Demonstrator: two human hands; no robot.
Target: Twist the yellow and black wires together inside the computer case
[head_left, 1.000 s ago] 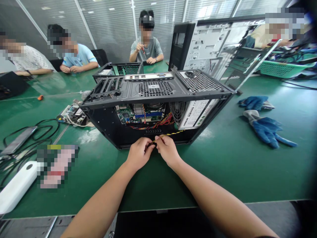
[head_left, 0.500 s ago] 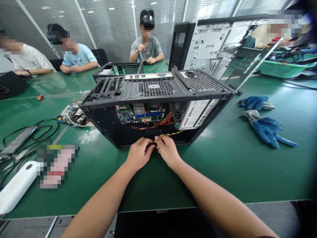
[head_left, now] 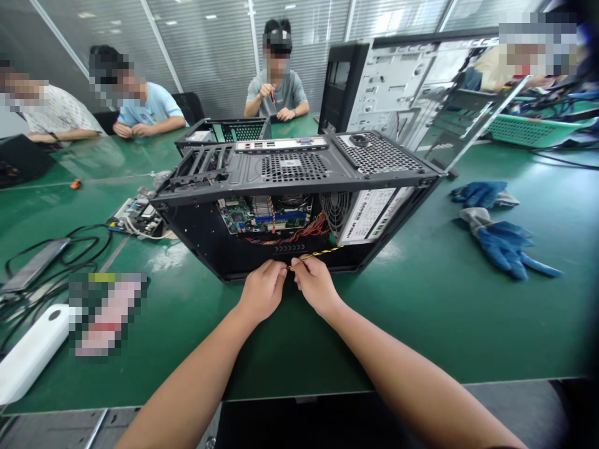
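A black computer case point(head_left: 290, 171) lies on the green table with its open side facing me. Inside it are a motherboard point(head_left: 266, 215), a bundle of red and yellow wires point(head_left: 306, 231) and a power supply point(head_left: 374, 215) with a fan grille. A twisted yellow-and-black cable point(head_left: 322, 252) runs from near the power supply to the case's lower front edge. My left hand point(head_left: 264, 288) pinches this cable near its end, and my right hand point(head_left: 316, 284) grips it just to the right. The fingers hide the cable's tip.
Blue-grey gloves point(head_left: 503, 240) lie to the right, with a green basket point(head_left: 533, 131) behind. At left are black cables point(head_left: 88, 234), a phone point(head_left: 37, 265), a white device point(head_left: 35, 349) and a circuit board point(head_left: 140, 215). Another case point(head_left: 374, 87) stands behind; people sit across the table.
My fingers have shifted slightly on the cable, and a small gap now shows between the two hands. The case and the other things on the table stay where they were.
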